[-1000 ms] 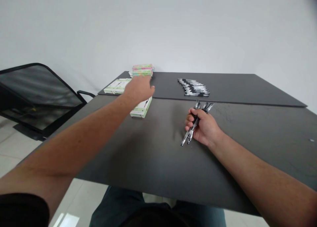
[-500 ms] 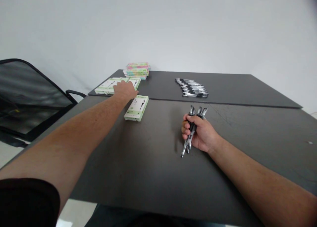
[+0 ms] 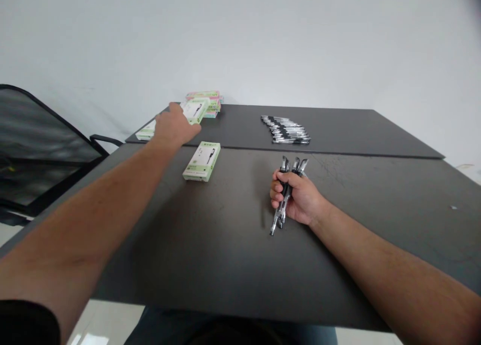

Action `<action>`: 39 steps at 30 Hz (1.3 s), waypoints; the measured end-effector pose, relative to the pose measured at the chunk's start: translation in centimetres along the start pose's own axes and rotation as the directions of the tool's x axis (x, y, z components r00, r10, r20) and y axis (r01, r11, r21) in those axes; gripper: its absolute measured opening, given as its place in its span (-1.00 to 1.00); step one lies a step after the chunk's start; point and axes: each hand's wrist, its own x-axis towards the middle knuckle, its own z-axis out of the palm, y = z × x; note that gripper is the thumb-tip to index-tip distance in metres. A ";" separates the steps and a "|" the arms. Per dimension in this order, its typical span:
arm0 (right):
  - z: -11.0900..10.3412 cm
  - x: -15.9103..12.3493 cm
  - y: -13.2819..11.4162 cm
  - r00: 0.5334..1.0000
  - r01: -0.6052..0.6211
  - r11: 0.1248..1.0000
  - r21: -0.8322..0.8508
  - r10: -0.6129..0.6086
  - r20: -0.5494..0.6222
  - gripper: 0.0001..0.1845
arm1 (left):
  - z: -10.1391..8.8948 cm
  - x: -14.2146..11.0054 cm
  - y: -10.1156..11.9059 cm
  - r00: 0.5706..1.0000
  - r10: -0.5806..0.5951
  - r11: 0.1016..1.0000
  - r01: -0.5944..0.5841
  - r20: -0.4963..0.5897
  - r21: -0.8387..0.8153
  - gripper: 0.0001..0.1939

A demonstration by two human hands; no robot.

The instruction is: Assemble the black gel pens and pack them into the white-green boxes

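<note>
My left hand reaches to the far left and grips a green-and-white pen box between thumb and fingers. That box is raised and tilted, partly covering the stack behind. Nearer on the table lies a second green-and-white pen box, flat, with a pen pictured on its lid. Another pale green box shows beside my left wrist, mostly hidden by the hand. Closed around several clear pens with black grips, my right hand is above the middle of the table, the pens slanting down and left.
A row of similar pens lies on the far dark table panel. Pink and green boxes are stacked at the back left, by the white wall. A black mesh chair stands at the left edge.
My left hand has lifted a pen box from the group at the far left and moved slightly up and left. The right hand still holds the pens. The whole view shifted a little.
</note>
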 end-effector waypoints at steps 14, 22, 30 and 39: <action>1.9 -3.4 -0.8 0.832 0.534 0.630 -0.564 -0.511 0.217 -0.75 | 6.4 -18.5 15.0 0.968 0.048 0.914 -0.142 -0.246 -0.380 0.25; 0.3 -3.1 -2.7 0.539 0.749 -0.092 -0.656 -0.491 0.685 -0.94 | 7.5 -18.4 13.7 0.939 0.231 0.726 -0.340 -0.254 -0.598 -0.03; 1.0 -5.0 -4.8 0.477 0.859 -0.107 -0.501 -0.190 0.858 -0.90 | 2.0 -16.8 12.6 0.640 0.595 0.551 -0.765 -0.487 -0.332 -0.40; 2.1 -8.4 -8.3 0.504 0.861 0.168 -0.480 -0.413 0.759 -0.94 | 0.2 -18.5 12.5 0.693 0.527 0.612 -0.711 -0.492 -0.345 -0.60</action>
